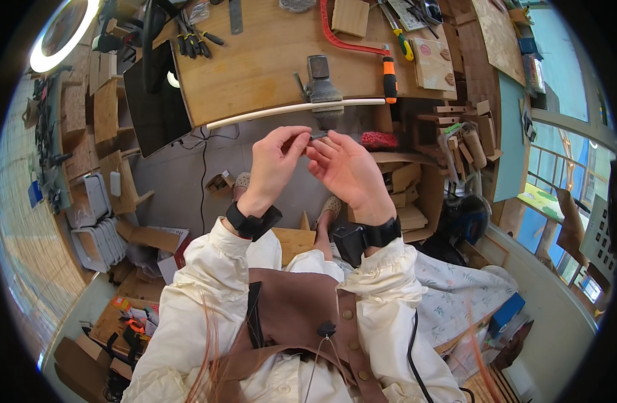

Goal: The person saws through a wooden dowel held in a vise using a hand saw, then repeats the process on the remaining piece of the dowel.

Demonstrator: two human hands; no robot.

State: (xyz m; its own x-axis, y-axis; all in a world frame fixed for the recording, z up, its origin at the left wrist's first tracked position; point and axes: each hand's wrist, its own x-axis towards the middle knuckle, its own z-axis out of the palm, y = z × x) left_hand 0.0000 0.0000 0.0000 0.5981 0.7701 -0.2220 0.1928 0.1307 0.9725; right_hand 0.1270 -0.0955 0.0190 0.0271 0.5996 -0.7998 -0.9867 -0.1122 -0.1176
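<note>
My left hand (278,164) pinches a small, thin dark piece (319,134) just below the bench vise. My right hand (342,171) is turned palm toward me, its thumb and fingertips at the same piece, the other fingers loosely curled. The piece is too small to identify. Just beyond my hands, the metal vise (320,87) is fixed to the front edge of the wooden bench (248,74), and a long pale rod (255,114) runs sideways along that edge by the vise.
A red hacksaw (349,41), pliers (191,43), wood blocks (350,17) and a dark screen (154,101) are on or by the bench. A cardboard box (406,208), wood offcuts (473,141) and a black helmet (460,221) stand at right, a cable (203,181) on the floor.
</note>
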